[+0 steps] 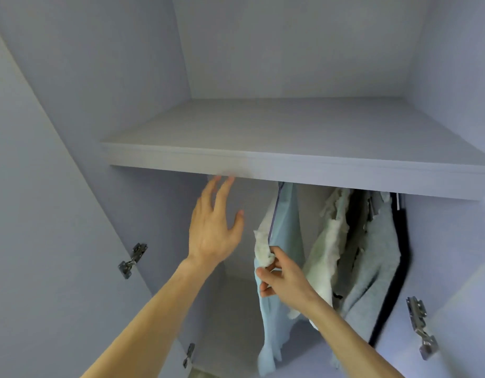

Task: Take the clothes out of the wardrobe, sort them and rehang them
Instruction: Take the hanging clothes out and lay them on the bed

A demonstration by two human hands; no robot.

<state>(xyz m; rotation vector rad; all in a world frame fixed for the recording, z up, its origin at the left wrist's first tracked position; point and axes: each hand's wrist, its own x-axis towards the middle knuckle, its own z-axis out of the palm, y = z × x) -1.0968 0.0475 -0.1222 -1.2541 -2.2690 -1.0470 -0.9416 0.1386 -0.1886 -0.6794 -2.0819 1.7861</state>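
Note:
I look into an open white wardrobe. A light blue jacket (283, 222) with white fleece lining hangs under the shelf (263, 162), its hanger hidden by the shelf edge. My right hand (283, 276) pinches the jacket's fleecy front edge. My left hand (214, 225) is raised with fingers spread and straight, fingertips just below the shelf's front edge, left of the jacket and holding nothing. Further right hang a pale green fleecy garment (328, 241), a grey-blue knit (378, 257) and a dark garment (402, 241).
The shelf above the rail carries nothing. Both doors stand open; metal hinges show on the left door (133, 260) and on the right door (421, 326). Left of the blue jacket the hanging space holds no clothes.

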